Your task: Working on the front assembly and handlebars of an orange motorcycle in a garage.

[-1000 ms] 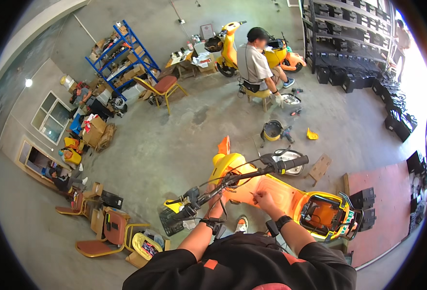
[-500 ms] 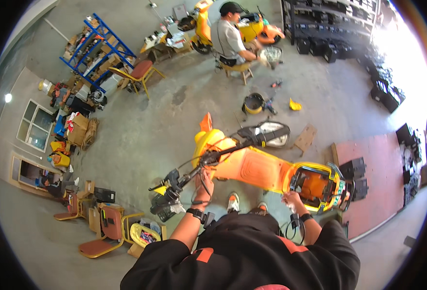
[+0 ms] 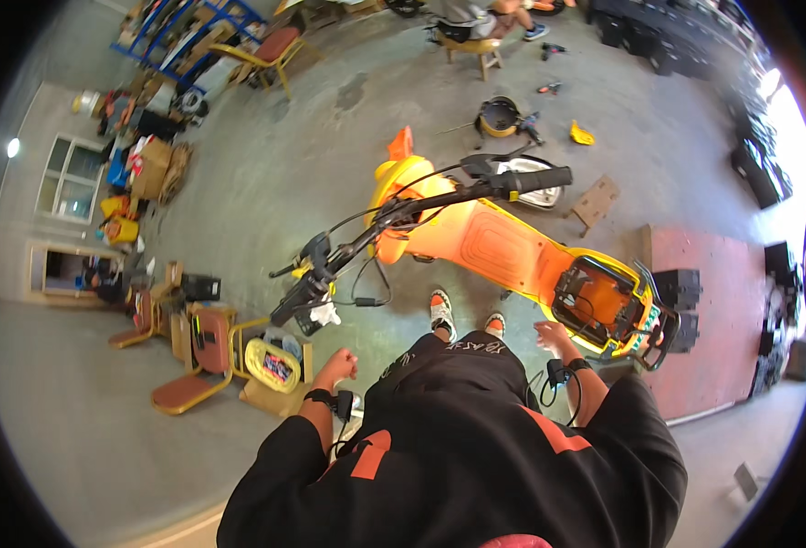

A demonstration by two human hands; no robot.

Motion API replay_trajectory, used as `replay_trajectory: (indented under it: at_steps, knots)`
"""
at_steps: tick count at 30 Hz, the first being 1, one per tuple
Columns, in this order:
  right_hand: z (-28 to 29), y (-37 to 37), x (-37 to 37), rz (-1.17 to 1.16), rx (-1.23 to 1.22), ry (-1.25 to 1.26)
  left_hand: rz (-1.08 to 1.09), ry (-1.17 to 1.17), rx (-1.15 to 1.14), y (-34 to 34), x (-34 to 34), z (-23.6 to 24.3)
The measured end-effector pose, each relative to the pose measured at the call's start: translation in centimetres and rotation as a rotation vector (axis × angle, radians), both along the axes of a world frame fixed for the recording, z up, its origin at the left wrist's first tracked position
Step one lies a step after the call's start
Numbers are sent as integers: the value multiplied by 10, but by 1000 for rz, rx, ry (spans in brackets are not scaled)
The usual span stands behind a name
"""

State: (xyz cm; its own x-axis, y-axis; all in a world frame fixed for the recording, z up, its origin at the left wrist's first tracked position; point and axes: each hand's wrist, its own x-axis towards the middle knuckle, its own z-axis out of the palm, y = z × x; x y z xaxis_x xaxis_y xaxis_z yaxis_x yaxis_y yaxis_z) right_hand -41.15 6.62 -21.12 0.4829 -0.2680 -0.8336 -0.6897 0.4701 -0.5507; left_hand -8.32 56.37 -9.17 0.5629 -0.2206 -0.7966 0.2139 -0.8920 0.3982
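Note:
A yellow and orange scooter (image 3: 499, 239) stands across in front of me, its bare handlebar (image 3: 439, 201) reaching from left to right. Where a seat would sit, its rear compartment (image 3: 595, 297) lies open with dark wires inside. From the handlebar hangs a loose black cable (image 3: 366, 301). My left hand (image 3: 337, 367) is curled closed below the bar's left end, apart from it, with nothing visible in it. My right hand (image 3: 554, 338) is beside the open compartment, fingers loosely bent and apart, nothing seen in them. Each wrist wears a black strapped device.
A white-rimmed headlight part (image 3: 535, 183), a small wooden stool (image 3: 595, 203), a round yellow-black tub (image 3: 499, 117) and power tools lie beyond the scooter. At left are chairs (image 3: 207, 338) and a yellow basket (image 3: 272, 365). A red platform (image 3: 709, 342) is at right; a person sits at the far side.
My left hand has let go of the cable at the handlebar and drawn back left and toward me. My right hand has moved slightly off the scooter's side. The view has tilted down.

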Motion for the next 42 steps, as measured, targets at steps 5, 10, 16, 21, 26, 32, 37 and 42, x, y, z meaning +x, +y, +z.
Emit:
replay_trajectory:
  at_steps: [5,10,16,21,26,32,37,42]
  knots:
    - [-55,-15,-29,-56,110,93,296,175,28,90,-36,33]
    - [-27,-3,17,253,-202,105,518,93,70,162,-71,36]
    - [-45,-2,65,255,-393,-24,408,119,97,155,-73,23]
    - [48,32,184,13,-157,-255,758,219,-198,208,-71,-27]
    - [91,74,280,97,-605,-382,942,263,-352,260,-62,-65]
    - [103,135,326,-47,-662,-605,1262,373,-339,332,-64,-89]
    - [125,165,309,-55,-833,-479,1077,377,-243,379,-58,-66]
    - [130,189,288,-144,-893,-373,901,370,-229,403,45,-87]
